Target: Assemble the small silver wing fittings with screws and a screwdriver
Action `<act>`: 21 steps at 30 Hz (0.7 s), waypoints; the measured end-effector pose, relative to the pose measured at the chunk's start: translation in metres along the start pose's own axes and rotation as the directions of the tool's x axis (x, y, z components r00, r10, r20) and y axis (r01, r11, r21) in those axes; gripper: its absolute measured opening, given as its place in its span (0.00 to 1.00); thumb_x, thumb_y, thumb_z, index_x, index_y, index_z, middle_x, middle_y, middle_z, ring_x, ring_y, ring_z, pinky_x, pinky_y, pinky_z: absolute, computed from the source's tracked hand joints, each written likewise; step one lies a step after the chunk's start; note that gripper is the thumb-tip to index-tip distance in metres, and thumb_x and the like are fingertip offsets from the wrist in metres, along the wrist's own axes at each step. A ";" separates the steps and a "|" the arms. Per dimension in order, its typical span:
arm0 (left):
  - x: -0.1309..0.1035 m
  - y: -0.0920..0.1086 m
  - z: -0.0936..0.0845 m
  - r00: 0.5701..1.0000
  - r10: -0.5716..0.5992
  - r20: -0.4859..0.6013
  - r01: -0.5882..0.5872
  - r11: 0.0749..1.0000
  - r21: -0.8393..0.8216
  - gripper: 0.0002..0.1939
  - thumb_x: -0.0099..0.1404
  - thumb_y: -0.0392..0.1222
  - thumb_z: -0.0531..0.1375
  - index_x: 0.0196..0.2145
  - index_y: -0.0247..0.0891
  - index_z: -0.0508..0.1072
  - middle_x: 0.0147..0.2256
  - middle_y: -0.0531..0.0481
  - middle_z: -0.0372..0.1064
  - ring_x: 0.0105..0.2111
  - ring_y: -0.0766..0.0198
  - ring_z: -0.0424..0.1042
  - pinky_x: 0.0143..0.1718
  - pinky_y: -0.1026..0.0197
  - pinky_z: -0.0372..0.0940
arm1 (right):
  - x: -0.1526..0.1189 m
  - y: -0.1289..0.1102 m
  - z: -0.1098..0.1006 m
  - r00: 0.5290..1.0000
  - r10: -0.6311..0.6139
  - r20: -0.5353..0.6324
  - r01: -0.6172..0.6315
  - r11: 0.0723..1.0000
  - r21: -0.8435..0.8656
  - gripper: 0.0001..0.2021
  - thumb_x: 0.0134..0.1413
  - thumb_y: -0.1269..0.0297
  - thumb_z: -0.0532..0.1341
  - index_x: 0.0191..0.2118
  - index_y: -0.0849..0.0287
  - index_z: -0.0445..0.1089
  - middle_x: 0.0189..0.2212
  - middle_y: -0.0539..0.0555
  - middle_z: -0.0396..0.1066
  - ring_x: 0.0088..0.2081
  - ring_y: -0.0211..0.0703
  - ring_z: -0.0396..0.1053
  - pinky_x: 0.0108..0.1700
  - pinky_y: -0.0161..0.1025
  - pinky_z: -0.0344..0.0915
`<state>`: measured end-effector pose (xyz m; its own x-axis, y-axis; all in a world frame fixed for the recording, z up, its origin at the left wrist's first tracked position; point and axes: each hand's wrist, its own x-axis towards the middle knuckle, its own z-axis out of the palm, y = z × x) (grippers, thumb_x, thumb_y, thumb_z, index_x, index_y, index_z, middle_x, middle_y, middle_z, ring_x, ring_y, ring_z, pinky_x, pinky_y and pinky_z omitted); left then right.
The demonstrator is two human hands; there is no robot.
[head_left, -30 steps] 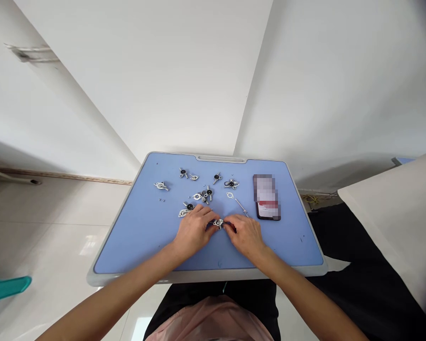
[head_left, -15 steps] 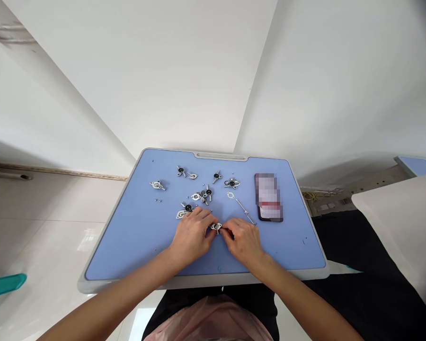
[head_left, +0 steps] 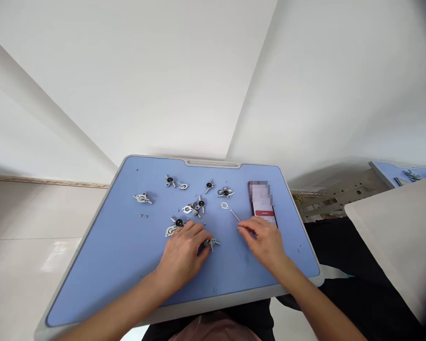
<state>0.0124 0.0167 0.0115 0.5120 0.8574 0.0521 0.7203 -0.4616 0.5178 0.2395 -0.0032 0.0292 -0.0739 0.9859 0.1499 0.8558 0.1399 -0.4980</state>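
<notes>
Screwdriver [head_left: 235, 216] handle hidden by the right hand's fingers [head_left: 242, 224].

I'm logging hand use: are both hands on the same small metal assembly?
No, only the left hand holds the small metal assembly, while the right hand has its fingers on the slim tool.

Blue tabletop [head_left: 128, 265] w/ grey rim, blk-and-silver metal part [head_left: 200, 204], red btn on phone [head_left: 262, 194], white wall [head_left: 128, 80]
</notes>
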 end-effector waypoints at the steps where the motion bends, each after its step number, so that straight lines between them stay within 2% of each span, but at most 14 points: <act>1: -0.001 0.001 0.000 1.000 0.006 0.006 -0.006 1.000 0.015 0.09 0.63 0.32 0.59 0.38 0.42 0.76 0.35 0.50 0.72 0.39 0.56 0.69 0.37 0.57 0.62 | 0.004 0.002 -0.006 0.999 0.034 -0.002 -0.034 0.999 0.001 0.05 0.59 0.67 0.63 0.37 0.53 0.77 0.31 0.48 0.75 0.33 0.40 0.70 0.36 0.36 0.60; 2: -0.003 0.002 0.001 1.000 0.009 0.014 -0.010 0.999 0.032 0.09 0.64 0.32 0.58 0.38 0.42 0.76 0.35 0.49 0.72 0.39 0.56 0.69 0.36 0.57 0.62 | 0.010 0.001 -0.010 0.999 0.045 0.018 -0.046 0.999 0.008 0.05 0.59 0.67 0.63 0.36 0.52 0.77 0.30 0.48 0.74 0.33 0.39 0.70 0.35 0.36 0.60; 4: -0.005 0.004 0.001 0.999 0.001 0.037 -0.003 0.998 0.057 0.10 0.64 0.32 0.57 0.39 0.42 0.76 0.35 0.49 0.72 0.38 0.56 0.70 0.34 0.59 0.61 | 0.021 -0.007 -0.007 0.995 -0.006 0.097 0.004 1.000 0.022 0.05 0.58 0.67 0.64 0.36 0.52 0.78 0.30 0.48 0.74 0.34 0.39 0.70 0.35 0.36 0.60; 7: -0.005 0.004 -0.001 0.994 -0.070 0.079 0.068 0.997 0.032 0.11 0.64 0.33 0.57 0.40 0.43 0.76 0.35 0.51 0.73 0.36 0.59 0.72 0.30 0.61 0.59 | 0.040 -0.025 0.015 0.968 -0.135 0.212 0.134 0.991 0.019 0.06 0.59 0.67 0.64 0.38 0.51 0.78 0.33 0.49 0.74 0.38 0.41 0.69 0.36 0.37 0.60; 11: -0.002 0.001 -0.006 0.979 -0.156 0.135 0.161 0.987 -0.025 0.09 0.63 0.35 0.59 0.40 0.44 0.76 0.36 0.53 0.74 0.32 0.62 0.72 0.30 0.62 0.57 | 0.058 -0.038 0.044 0.946 -0.184 0.267 0.188 0.982 0.008 0.07 0.60 0.67 0.63 0.39 0.50 0.78 0.36 0.49 0.74 0.40 0.41 0.68 0.36 0.37 0.58; 16: 0.000 -0.001 -0.005 0.978 -0.157 0.140 0.163 0.986 -0.034 0.08 0.64 0.35 0.57 0.38 0.43 0.76 0.36 0.53 0.74 0.30 0.63 0.71 0.28 0.62 0.53 | 0.059 -0.036 0.055 0.929 -0.241 0.281 0.263 0.964 -0.042 0.06 0.61 0.67 0.61 0.37 0.53 0.77 0.35 0.50 0.74 0.40 0.42 0.66 0.34 0.37 0.57; 21: 0.001 -0.002 -0.005 0.978 -0.155 0.141 0.167 0.983 -0.077 0.08 0.64 0.37 0.58 0.39 0.44 0.76 0.34 0.53 0.74 0.30 0.64 0.70 0.29 0.63 0.53 | 0.048 -0.024 0.046 0.932 -0.303 0.201 0.306 0.952 0.019 0.06 0.62 0.69 0.60 0.37 0.57 0.74 0.35 0.52 0.72 0.40 0.43 0.66 0.36 0.38 0.60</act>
<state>0.0089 0.0193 0.0147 0.4547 0.8780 -0.1496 0.7573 -0.2927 0.5838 0.1920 0.0453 0.0095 -0.4311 0.8944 0.1191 0.7822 0.4362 -0.4448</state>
